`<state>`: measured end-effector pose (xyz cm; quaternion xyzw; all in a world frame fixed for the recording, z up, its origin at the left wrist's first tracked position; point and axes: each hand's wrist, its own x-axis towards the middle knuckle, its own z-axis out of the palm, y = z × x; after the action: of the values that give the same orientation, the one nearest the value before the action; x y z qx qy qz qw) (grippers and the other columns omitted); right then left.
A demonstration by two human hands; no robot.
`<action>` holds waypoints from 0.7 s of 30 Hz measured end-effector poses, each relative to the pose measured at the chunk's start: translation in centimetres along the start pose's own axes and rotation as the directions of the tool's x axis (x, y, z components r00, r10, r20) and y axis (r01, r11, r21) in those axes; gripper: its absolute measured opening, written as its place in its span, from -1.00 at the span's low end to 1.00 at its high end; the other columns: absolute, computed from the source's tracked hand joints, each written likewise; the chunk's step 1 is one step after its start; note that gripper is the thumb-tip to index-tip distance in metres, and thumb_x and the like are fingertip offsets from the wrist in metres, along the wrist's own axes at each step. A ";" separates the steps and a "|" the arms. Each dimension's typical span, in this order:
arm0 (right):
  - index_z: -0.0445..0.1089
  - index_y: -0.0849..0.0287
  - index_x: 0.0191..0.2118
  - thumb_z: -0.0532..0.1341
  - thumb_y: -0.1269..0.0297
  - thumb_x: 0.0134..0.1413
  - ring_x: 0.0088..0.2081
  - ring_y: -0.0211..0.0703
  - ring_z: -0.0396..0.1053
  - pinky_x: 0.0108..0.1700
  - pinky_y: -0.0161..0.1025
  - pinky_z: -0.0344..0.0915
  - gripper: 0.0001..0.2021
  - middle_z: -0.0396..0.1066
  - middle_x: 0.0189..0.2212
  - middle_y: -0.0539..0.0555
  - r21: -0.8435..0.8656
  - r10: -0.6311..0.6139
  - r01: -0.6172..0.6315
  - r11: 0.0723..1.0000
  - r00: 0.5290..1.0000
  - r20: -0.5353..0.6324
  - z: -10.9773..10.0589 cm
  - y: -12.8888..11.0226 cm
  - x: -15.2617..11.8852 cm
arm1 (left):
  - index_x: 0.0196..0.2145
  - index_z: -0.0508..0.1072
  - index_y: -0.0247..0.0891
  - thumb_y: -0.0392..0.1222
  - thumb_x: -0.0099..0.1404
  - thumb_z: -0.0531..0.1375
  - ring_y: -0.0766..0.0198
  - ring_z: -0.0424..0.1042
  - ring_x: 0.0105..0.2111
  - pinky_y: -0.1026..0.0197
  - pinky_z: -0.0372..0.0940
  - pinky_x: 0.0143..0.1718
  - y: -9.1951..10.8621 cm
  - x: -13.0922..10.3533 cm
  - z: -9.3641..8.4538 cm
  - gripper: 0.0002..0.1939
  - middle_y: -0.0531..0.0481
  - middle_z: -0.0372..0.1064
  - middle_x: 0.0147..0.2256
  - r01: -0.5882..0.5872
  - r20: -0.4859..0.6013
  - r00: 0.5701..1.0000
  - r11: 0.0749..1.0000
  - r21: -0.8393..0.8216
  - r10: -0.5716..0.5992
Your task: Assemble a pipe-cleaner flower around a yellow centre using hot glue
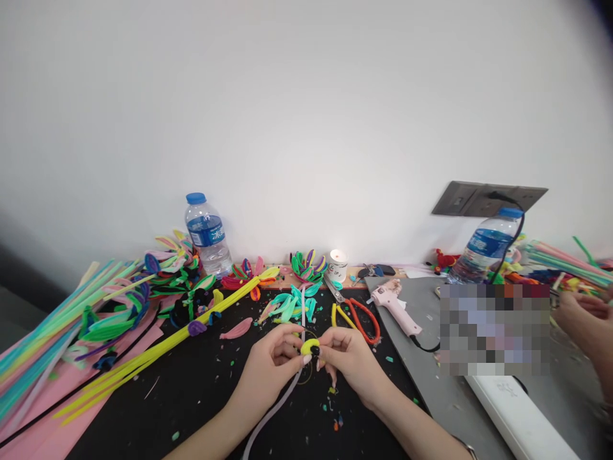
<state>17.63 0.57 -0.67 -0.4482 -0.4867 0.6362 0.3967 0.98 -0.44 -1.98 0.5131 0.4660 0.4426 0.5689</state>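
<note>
Between my fingertips, over the black mat [158,409], is a small yellow and black fuzzy pipe-cleaner piece [310,346]. My left hand [271,364] pinches its left side, thumb and fingers closed. My right hand [352,358] is closed on its right side, at the black end. Around the piece curves a thin wire-like loop, partly hidden by my fingers. A pale lilac pipe cleaner [272,412] runs beneath my left hand and up behind the piece. Just beyond my hands lie scissors [364,321] with red and yellow handles and turquoise pipe-cleaner petals [290,305].
A pink glue gun [395,306] rests on a grey board [431,402] beside a white case [520,415]. Water bottles [208,236] stand near the wall, by a small white cup [338,265]. Pipe-cleaner bundles [158,345] cover the left. Another person's hand [587,322] is at far right.
</note>
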 end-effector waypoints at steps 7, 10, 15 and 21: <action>0.36 0.27 -0.52 0.32 0.14 -0.17 -0.74 -0.43 0.14 -0.71 -0.44 0.11 -0.73 0.36 -0.67 -0.05 -0.035 -0.014 0.013 0.999 0.999 -0.033 -0.2 -0.4 0.0 | -0.20 0.41 -0.24 -0.28 -0.06 0.32 0.35 0.31 -0.51 0.33 0.23 -0.50 0.2 0.1 0.0 -0.60 0.11 0.25 -0.45 -0.007 -0.033 0.999 0.998 0.055 0.009; 0.36 0.27 -0.51 0.33 0.08 -0.20 -0.73 -0.42 0.15 -0.70 -0.42 0.12 -0.69 0.36 -0.67 -0.05 -0.041 -0.019 0.017 0.999 0.999 -0.051 -0.5 -0.5 0.1 | -0.20 0.41 -0.24 -0.27 -0.05 0.31 0.36 0.31 -0.52 0.33 0.23 -0.50 0.2 0.0 0.0 -0.61 0.09 0.26 -0.43 -0.008 -0.027 1.000 0.998 0.060 0.009; 0.35 0.27 -0.51 0.33 0.11 -0.19 -0.75 -0.43 0.13 -0.71 -0.43 0.11 -0.71 0.36 -0.68 -0.05 -0.046 0.017 -0.018 0.999 1.000 -0.025 -0.6 -0.2 0.1 | -0.19 0.40 -0.24 -0.22 0.05 0.26 0.30 0.37 -0.45 0.25 0.31 -0.41 0.1 0.1 -0.1 -0.68 0.00 0.31 -0.32 -0.037 -0.028 0.999 0.999 0.035 0.038; 0.36 0.28 -0.53 0.32 0.15 -0.19 -0.75 -0.44 0.13 -0.71 -0.44 0.10 -0.74 0.36 -0.69 -0.05 -0.072 0.081 -0.080 0.994 0.997 0.016 -0.2 -0.4 -0.1 | -0.22 0.42 -0.24 -0.22 0.10 0.23 0.22 0.42 -0.37 0.22 0.35 -0.34 0.2 -0.2 -0.1 -0.76 -0.06 0.38 -0.28 -0.092 0.008 0.996 0.991 0.095 0.092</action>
<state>17.89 0.67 -0.28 -0.4754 -0.4943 0.6381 0.3498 0.87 -0.60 -1.78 0.5616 0.4613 0.4446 0.5235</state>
